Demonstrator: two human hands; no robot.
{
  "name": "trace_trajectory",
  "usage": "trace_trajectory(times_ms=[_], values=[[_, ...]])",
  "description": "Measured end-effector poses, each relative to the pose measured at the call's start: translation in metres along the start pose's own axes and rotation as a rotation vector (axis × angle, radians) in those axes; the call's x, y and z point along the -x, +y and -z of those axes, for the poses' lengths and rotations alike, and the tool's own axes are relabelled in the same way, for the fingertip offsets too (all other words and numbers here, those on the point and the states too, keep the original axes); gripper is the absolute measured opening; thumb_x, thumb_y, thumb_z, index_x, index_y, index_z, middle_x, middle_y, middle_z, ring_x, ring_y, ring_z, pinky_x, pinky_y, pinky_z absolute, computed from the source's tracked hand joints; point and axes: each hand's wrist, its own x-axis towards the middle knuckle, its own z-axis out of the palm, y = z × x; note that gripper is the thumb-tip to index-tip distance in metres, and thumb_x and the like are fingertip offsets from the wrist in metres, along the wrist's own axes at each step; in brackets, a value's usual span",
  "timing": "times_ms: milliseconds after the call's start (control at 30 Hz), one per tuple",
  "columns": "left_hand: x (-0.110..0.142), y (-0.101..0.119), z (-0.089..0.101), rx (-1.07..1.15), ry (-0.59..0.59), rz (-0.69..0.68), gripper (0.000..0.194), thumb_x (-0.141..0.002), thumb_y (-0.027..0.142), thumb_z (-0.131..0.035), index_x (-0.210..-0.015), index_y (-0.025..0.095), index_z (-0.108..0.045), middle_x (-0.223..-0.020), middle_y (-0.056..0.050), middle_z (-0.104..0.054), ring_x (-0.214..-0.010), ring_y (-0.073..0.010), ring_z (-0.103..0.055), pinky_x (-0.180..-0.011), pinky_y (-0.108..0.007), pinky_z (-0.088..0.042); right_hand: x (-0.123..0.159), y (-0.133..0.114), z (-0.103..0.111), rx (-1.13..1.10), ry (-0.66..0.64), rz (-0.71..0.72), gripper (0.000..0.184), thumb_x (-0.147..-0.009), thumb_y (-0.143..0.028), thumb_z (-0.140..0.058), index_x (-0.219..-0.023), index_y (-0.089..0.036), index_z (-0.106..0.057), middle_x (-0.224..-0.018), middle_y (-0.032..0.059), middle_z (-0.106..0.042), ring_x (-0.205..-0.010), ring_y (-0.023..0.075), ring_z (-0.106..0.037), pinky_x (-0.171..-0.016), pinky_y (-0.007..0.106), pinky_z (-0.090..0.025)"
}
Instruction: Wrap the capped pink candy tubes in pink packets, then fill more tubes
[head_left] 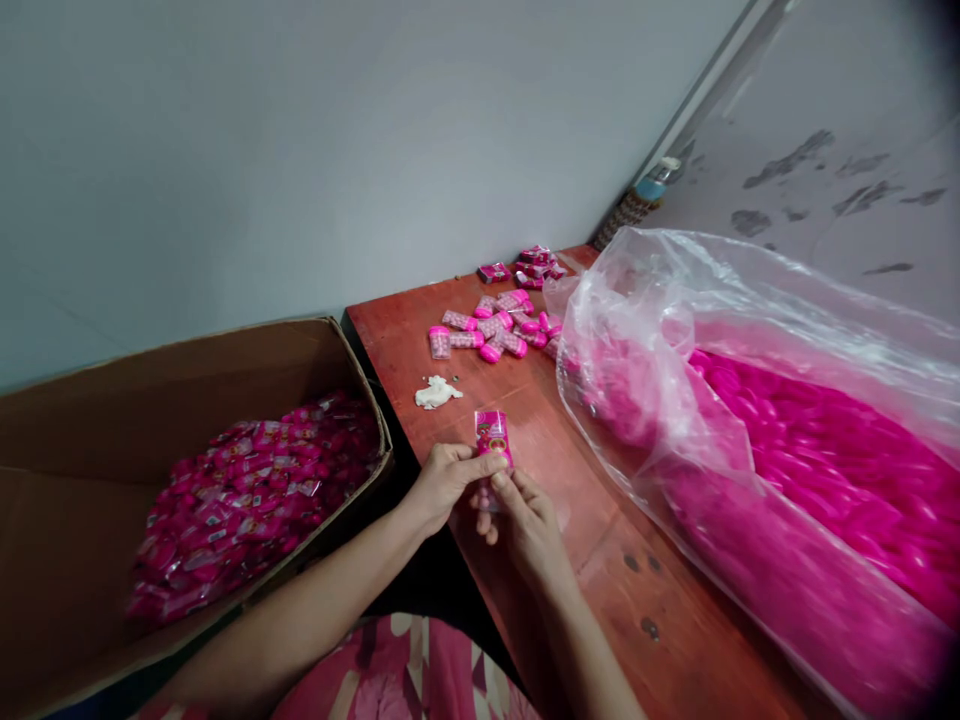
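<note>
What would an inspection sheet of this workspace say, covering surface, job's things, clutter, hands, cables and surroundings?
Surface: red table, dark spots near the front.
Job's things: pink packet in hand; small pink-capped containers loosely piled beyond; flat packets at the back.
Clutter: crumpled white lump; large clear bag of glossy pink pieces covering the right side.
Hands: left hand and right hand both grip the packet.
Cables: nothing seen.
Surroundings: open cardboard box on the left, part-filled with pink packets; plain wall behind; dark smudges on the right-hand panel.
</note>
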Motion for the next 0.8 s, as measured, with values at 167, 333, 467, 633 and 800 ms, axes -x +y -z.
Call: trace_trajectory(times_ms=[167, 333, 467, 633, 800], values=[[-0.002, 0.001, 0.002, 0.062, 0.022, 0.009, 0.032, -0.064, 0.036, -0.069, -0.056, 0.008, -0.057, -0.042, 0.001, -0.051, -0.03, -0.0098, -0.046, -0.032, -0.021, -0.035, 0.004, 0.001, 0.003, -0.201, -0.051, -0.041, 0.021, -0.08, -0.035, -0.057, -0.086, -0.015, -0.057, -0.075, 0.0028, -0.063, -0.053, 0.0088, -0.058, -0.047, 0.018, -0.047], [0.004, -0.003, -0.001, 0.219, 0.238, -0.03, 0.033, -0.051, 0.034, -0.077, -0.058, 0.007, -0.061, -0.05, -0.001, -0.056, -0.044, -0.0081, -0.051, -0.047, -0.021, -0.042, 0.016, 0.005, 0.011, -0.198, 0.067, -0.098, 0.034, -0.07, -0.026, -0.069, -0.1, -0.02, -0.055, -0.089, 0.0039, -0.066, -0.073, 0.0146, -0.065, -0.066, 0.024, -0.052], [0.012, -0.012, -0.003, 0.194, 0.159, 0.012, 0.037, -0.048, 0.039, -0.077, -0.059, 0.008, -0.063, -0.05, 0.0, -0.054, -0.041, -0.0071, -0.047, -0.045, -0.022, -0.038, 0.015, -0.002, 0.004, -0.1, 0.255, -0.127, 0.035, -0.06, -0.027, -0.076, -0.088, -0.019, -0.057, -0.072, 0.0004, -0.067, -0.061, 0.0131, -0.064, -0.057, 0.02, -0.052], [0.031, 0.0, 0.004, 0.158, 0.186, -0.025, 0.037, -0.05, 0.044, -0.075, -0.059, 0.01, -0.062, -0.054, -0.001, -0.055, -0.045, -0.0087, -0.048, -0.049, -0.025, -0.039, 0.012, -0.022, -0.026, 0.123, 0.258, -0.131, 0.034, -0.059, -0.035, -0.075, -0.081, -0.018, -0.057, -0.062, 0.0018, -0.064, -0.049, 0.0144, -0.059, -0.046, 0.023, -0.049], [0.064, 0.045, 0.05, -0.219, 0.386, -0.172, 0.037, -0.056, 0.047, -0.07, -0.066, 0.012, -0.066, -0.056, 0.001, -0.055, -0.049, -0.0086, -0.046, -0.049, -0.022, -0.034, -0.005, -0.023, -0.032, 0.323, 0.217, -0.038, 0.039, -0.058, -0.041, -0.074, -0.085, -0.018, -0.058, -0.07, 0.0047, -0.066, -0.058, 0.0179, -0.062, -0.055, 0.028, -0.051]])
